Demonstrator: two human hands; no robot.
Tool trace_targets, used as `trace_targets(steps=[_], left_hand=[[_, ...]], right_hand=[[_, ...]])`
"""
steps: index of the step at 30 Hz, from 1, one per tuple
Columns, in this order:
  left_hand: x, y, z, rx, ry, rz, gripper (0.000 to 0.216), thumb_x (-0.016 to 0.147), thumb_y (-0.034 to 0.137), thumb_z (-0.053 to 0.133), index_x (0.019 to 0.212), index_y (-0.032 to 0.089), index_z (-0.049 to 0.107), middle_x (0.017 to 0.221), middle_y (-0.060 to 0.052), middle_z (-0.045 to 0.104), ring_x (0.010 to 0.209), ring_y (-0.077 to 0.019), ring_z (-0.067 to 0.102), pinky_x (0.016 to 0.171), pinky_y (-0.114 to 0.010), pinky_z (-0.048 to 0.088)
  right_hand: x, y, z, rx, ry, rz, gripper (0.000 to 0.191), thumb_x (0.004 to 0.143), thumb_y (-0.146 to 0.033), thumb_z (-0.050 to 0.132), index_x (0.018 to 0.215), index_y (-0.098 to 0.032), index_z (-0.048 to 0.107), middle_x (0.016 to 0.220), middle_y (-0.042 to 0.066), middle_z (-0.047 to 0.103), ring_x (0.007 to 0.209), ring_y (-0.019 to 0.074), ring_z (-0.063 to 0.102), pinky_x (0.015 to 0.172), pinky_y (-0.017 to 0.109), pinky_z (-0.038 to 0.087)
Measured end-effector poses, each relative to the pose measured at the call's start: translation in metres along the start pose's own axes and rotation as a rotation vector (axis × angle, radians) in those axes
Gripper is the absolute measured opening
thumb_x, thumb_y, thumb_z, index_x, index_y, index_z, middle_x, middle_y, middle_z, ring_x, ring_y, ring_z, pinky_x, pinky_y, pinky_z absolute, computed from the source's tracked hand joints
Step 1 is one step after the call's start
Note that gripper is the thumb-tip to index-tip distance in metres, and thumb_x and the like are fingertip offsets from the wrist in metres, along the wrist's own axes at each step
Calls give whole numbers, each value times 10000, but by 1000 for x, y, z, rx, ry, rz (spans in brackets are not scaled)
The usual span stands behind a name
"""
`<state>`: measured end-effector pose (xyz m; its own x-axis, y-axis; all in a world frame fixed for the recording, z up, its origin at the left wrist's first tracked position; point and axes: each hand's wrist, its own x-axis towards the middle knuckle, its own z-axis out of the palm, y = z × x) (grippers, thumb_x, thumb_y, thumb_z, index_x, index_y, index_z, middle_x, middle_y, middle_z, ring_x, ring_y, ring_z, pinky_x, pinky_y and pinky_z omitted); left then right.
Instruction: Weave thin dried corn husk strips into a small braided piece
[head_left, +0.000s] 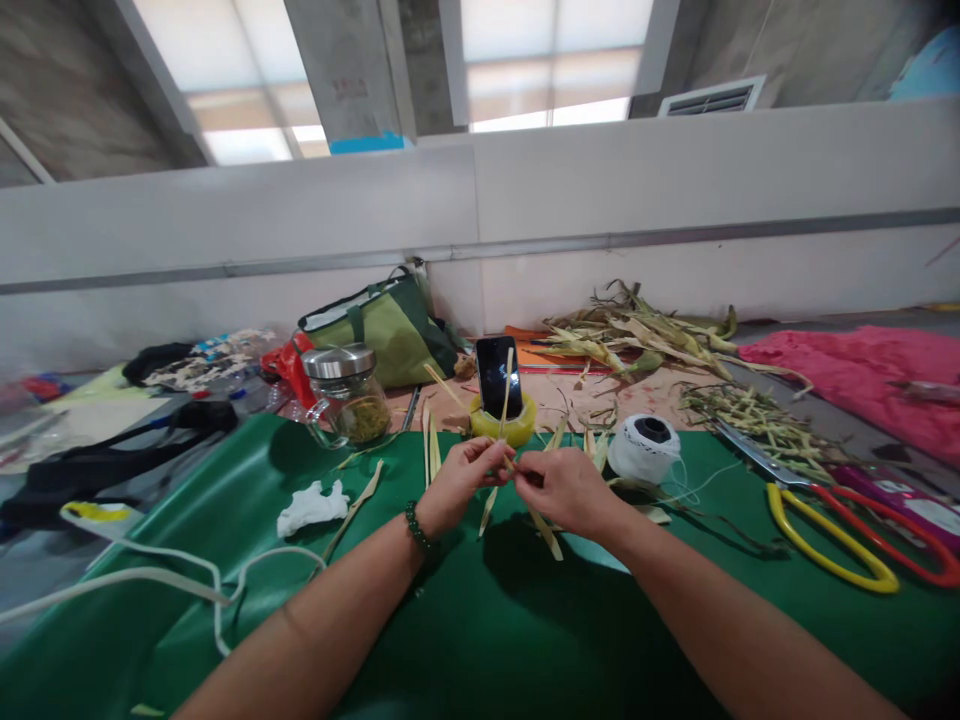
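Observation:
My left hand (pixel 466 478), with a dark bead bracelet (pixel 417 526) at the wrist, pinches pale dried leaf strips (pixel 509 385) that look like corn husk. One thin strip stands upright above the fingers. My right hand (pixel 564 490) is closed on the same strips, its fingertips almost touching the left ones. Other husk strips (pixel 550 535) lie below and behind the hands on the green mat (pixel 480 640). Beyond the hands a phone (pixel 498 378) leans upright in a yellow roll (pixel 517 424). A spool of white thread (pixel 643 450) stands right of my right hand.
Scissors (pixel 832 520) with red and yellow handles lie at right, near cut husk pieces (pixel 757 420). A husk pile (pixel 637 330) lies at the back. On the left are a glass jar (pixel 352 400), a green bag (pixel 397 335), crumpled tissue (pixel 311 510) and a white cable (pixel 172 580).

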<state>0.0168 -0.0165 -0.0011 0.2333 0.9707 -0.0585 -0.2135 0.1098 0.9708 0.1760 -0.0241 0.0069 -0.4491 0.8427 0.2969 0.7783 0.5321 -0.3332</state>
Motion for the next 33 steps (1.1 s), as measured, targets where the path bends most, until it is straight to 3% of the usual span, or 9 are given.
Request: trace_targets(steps=[3,5,10,13,16,18,20,25,33], left_hand=[[2,-2,0,116,44,26,448,597,557,752,683,125,672,675,-39,628,597,-118,540,567,-236,451],[3,-4,-1,176,46,87,444,608,559,742,688,125,685,675,-44,637,597,-122,527,554,-231,417],[0,-14,2,340,-113,219,433,647,545,713,596,119,648,553,-6,535,546,-103,419,512,-227,324],[0,-20,7,361,-97,249,494,645,581,692,496,131,553,509,7,476,523,-97,390,489,-222,303],[1,-20,7,293,-54,168,534,662,645,642,524,139,542,490,10,473,482,-95,414,469,-217,337],[2,-15,4,224,-33,95,547,651,681,630,601,139,576,501,11,499,453,-92,430,451,-213,360],[1,-10,2,170,-22,68,574,644,708,618,678,135,612,533,-2,544,445,-90,450,441,-208,372],[-3,1,0,182,-98,50,522,635,649,678,670,131,633,621,-36,615,536,-114,540,550,-239,455],[-4,6,1,70,-112,53,374,634,469,753,601,133,592,540,25,490,512,-79,446,529,-224,407]], right_hand=[[-4,-2,5,-41,14,-174,241,799,-275,572,584,-190,643,533,25,627,478,120,508,493,261,207],[-5,-3,6,38,108,-208,269,830,-335,570,618,-190,650,535,19,625,477,114,518,494,248,255],[-2,-1,2,224,337,-216,252,879,-358,538,1022,-185,653,651,19,663,544,120,572,564,221,405],[-1,-3,2,163,356,-329,213,902,-263,476,902,-186,675,738,58,675,641,141,617,595,232,438],[-5,-6,1,240,433,-405,209,887,-191,464,907,-179,672,782,73,691,687,151,642,627,243,485],[-7,-7,0,392,479,-355,148,865,-200,516,873,-190,663,789,61,708,693,152,657,648,252,515],[-7,-6,-1,587,474,-194,91,833,-235,577,797,-199,653,742,40,710,643,149,658,615,256,530],[1,0,-1,1038,300,107,147,704,-335,714,707,-194,675,605,16,684,546,156,645,536,271,542],[7,-1,9,1207,238,282,250,580,-384,794,673,-176,692,630,16,693,559,138,620,562,277,538]])
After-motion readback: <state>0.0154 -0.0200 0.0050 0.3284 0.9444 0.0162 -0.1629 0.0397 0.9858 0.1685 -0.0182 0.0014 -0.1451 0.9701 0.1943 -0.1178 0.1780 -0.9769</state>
